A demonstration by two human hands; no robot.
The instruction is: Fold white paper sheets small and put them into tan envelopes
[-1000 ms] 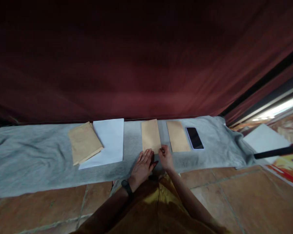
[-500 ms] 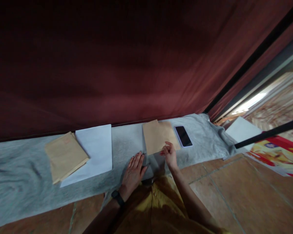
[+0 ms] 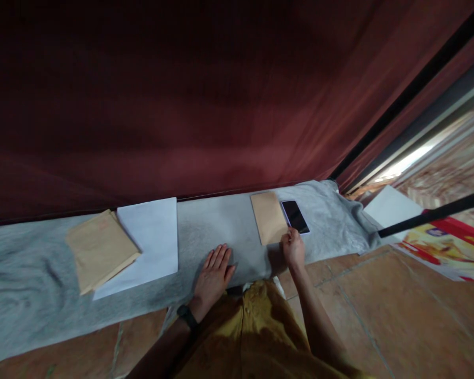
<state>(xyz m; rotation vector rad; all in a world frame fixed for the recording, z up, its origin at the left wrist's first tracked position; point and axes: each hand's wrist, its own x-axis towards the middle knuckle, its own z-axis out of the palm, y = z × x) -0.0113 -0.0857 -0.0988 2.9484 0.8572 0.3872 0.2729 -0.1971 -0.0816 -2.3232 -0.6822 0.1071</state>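
Observation:
My right hand (image 3: 293, 249) pinches the near right corner of a brown envelope (image 3: 268, 217) that lies on a grey cloth (image 3: 221, 231), close beside a black phone (image 3: 295, 216). It covers the second envelope, which I cannot see apart from it. My left hand (image 3: 213, 273) rests flat and open on the cloth, fingers stretched, a black band on its wrist. Further left lie a stack of brown envelopes (image 3: 98, 248) and a white sheet of paper (image 3: 146, 237).
A dark red curtain (image 3: 181, 105) hangs just behind the cloth. Terracotta floor tiles (image 3: 379, 305) run in front. At the right are a white sheet (image 3: 393, 208), a black bar (image 3: 434, 215) and a red and yellow printed package (image 3: 446, 247).
My right hand carried the middle envelope to the right and set it on the envelope beside the phone. My left hand stayed flat on the cloth. The view swung to the right.

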